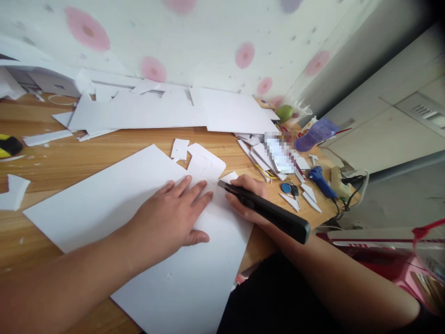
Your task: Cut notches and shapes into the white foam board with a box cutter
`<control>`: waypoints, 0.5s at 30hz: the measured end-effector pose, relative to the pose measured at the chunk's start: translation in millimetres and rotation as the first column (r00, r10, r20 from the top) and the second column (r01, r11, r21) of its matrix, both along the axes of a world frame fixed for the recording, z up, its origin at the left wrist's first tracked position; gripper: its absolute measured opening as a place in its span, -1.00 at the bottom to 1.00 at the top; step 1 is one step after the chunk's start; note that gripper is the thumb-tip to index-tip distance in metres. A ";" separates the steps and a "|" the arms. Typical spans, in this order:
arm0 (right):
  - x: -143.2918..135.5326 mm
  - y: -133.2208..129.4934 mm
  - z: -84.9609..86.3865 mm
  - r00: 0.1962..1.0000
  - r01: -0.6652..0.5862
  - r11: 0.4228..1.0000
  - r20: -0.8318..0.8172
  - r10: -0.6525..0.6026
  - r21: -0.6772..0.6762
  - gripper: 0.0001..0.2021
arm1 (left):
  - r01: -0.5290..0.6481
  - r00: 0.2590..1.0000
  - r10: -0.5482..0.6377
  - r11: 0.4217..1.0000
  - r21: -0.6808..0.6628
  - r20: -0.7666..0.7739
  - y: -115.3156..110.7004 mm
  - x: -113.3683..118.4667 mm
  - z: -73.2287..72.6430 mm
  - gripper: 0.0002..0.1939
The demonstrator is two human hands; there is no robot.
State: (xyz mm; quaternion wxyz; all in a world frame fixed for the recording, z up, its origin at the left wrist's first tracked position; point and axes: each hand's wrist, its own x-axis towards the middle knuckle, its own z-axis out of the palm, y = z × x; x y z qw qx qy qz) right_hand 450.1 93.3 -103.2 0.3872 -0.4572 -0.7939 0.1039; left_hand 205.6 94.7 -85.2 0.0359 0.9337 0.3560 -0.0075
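My left hand (pixel 174 208) lies flat with its fingers spread on a large white foam board sheet (pixel 104 208). A black utility knife (pixel 271 208) is in my right hand (pixel 248 197), its short blade pointing left, close to my left fingertips. Beyond my fingers lies a smaller white piece (pixel 206 162) with faint pencil lines on it and rounded corners. It sits at the sheet's far edge, partly under my left fingertips. Whether the blade touches the board I cannot tell. Just left of that piece is a little white offcut (pixel 180 149).
White boards (pixel 146 109) are stacked along the wall. At right are a blue glue gun (pixel 323 182), keys with a blue tag (pixel 286 188), a purple bottle (pixel 316 134) and scattered offcuts. A yellow-black tool (pixel 9 146) lies at far left.
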 end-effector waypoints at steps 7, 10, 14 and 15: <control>6.2 -4.6 -0.9 1.000 -0.014 0.999 0.002 0.014 -0.035 -0.83 | 0.004 0.999 -0.005 1.000 -0.015 -0.046 2.0 0.5 4.1 -0.18; 9.4 -6.6 2.5 0.999 -0.020 0.998 0.024 0.022 -0.053 -0.85 | 0.003 0.999 -0.004 1.000 -0.020 -0.054 2.4 1.3 5.5 -0.17; 12.4 -9.8 8.2 0.999 -0.046 0.998 0.022 0.047 -0.045 -0.87 | -0.008 0.997 0.006 1.000 -0.023 -0.074 2.1 1.7 6.3 -0.17; 12.9 -10.3 8.9 0.998 -0.057 0.998 0.019 0.057 -0.039 -0.87 | -0.010 0.997 0.008 1.000 -0.025 -0.078 2.1 1.8 6.4 -0.16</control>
